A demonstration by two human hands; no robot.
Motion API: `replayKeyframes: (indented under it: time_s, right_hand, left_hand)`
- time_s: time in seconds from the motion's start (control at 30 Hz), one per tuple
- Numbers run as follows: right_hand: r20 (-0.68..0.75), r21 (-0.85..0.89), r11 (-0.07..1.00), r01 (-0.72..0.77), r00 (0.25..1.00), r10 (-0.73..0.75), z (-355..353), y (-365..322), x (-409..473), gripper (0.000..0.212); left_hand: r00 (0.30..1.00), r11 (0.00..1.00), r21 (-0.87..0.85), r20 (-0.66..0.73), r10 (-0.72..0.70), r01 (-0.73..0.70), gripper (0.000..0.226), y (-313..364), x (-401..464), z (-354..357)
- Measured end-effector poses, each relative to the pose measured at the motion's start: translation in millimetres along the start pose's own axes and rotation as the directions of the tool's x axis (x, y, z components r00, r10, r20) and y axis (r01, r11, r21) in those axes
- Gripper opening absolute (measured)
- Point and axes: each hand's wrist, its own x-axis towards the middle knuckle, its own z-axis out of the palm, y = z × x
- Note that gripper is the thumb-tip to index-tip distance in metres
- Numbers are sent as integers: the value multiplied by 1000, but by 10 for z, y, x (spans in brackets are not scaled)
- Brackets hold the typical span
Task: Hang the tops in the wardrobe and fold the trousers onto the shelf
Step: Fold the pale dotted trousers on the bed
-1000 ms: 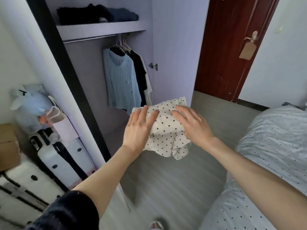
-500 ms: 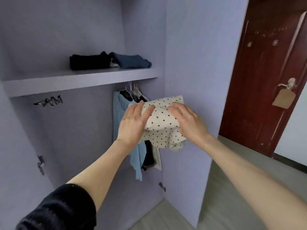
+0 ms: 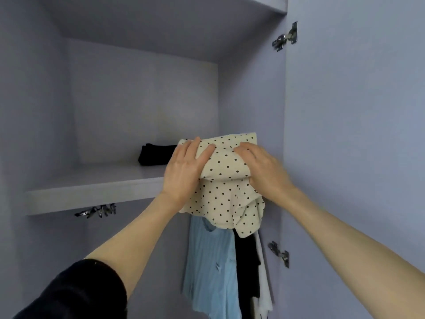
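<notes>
The trousers (image 3: 226,166) were a soft cream cloth with small black dots, folded into a thick rounded bundle whose loose, creased ends drooped below the shelf (image 3: 92,194) edge. The bundle was held at shelf height, at the right end of the shelf; whether it touched the board could not be told. The left hand (image 3: 184,171) gripped its left side, thumb curled across the top of the fold. The right hand (image 3: 262,166) clasped the right side, fingers curled over the top. The shelf was a flat, smooth, pale lilac board inside the wardrobe (image 3: 142,100). A dark folded garment (image 3: 156,155) lay on it just behind the left hand. Under the shelf hung a ribbed blue top (image 3: 209,268), a black top (image 3: 247,272) and a white top (image 3: 264,284), side by side. Metal hinges (image 3: 285,38) were fixed on the open door.
</notes>
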Motion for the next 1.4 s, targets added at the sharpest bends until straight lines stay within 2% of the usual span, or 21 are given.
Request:
replayKeyframes:
  time_s: [0.1,0.2,0.3,0.37,0.43,0.47,0.5,0.57,0.63,0.7,0.83,0.9,0.97,1.07,1.17,1.27,1.4]
  right_hand:
    - [-21,46,998,49,999,-48,388,84,652,73]
    - [-73,-16,996,88,993,-89,678,86,1273,71]
    - [-256,-79,991,111,958,-128,884,28,1825,67]
    - [-415,-130,985,111,896,-156,1020,-23,2060,59]
    - [-489,-164,980,116,853,-183,1225,-25,2147,56]
    - [-466,-153,978,140,863,-197,1431,-47,2111,54]
    - [-379,-130,978,161,904,-199,1556,-41,2039,55]
    - [-80,-42,983,180,980,-183,1882,-66,1826,64]
    - [150,67,983,172,972,-180,2127,-71,1636,60]
    - [251,193,970,144,949,-191,2193,-59,1571,55]
    - [317,429,902,59,925,-211,2147,80,1595,53]
    - [397,451,890,68,878,-268,2139,140,1532,62]
    - [471,477,876,70,821,-322,2163,200,1451,71]
    - [477,548,836,18,814,-330,2220,261,1419,61]
    - [466,470,882,31,840,-278,2279,235,1519,52]
    - [474,300,952,65,856,-208,2407,171,1605,51]
    - [611,331,936,-118,783,-117,2627,134,1663,52]
  left_hand:
    - [997,999,37,-69,-29,32,67,-431,336,260]
    - [995,993,88,-74,-74,80,68,-842,693,469]
    - [981,987,120,-173,-89,111,71,-1198,1089,625]
    - [967,979,174,-248,-59,104,80,-1396,1255,741]
    - [968,969,224,-245,-48,104,87,-1543,1272,902]
    - [982,962,251,-176,-62,106,90,-1625,1167,1017]
    - [993,959,268,-86,-75,96,91,-1651,1068,1086]
    - [982,957,268,122,-145,108,87,-1734,769,1269]
    - [931,970,199,306,-200,143,77,-1775,534,1370]
    - [892,979,138,408,-195,151,68,-1795,453,1367]
    - [865,987,23,478,-151,160,67,-1790,487,1268]
    - [806,982,-59,582,-113,180,77,-1740,457,1238]
    - [722,974,-62,681,-120,220,84,-1696,409,1223]
    - [643,956,-30,746,-172,291,74,-1679,396,1240]
    - [626,958,47,747,-222,284,55,-1660,471,1365]
    - [625,945,165,716,-313,283,53,-1593,562,1642]
    - [622,919,248,679,-390,305,58,-1675,632,2011]
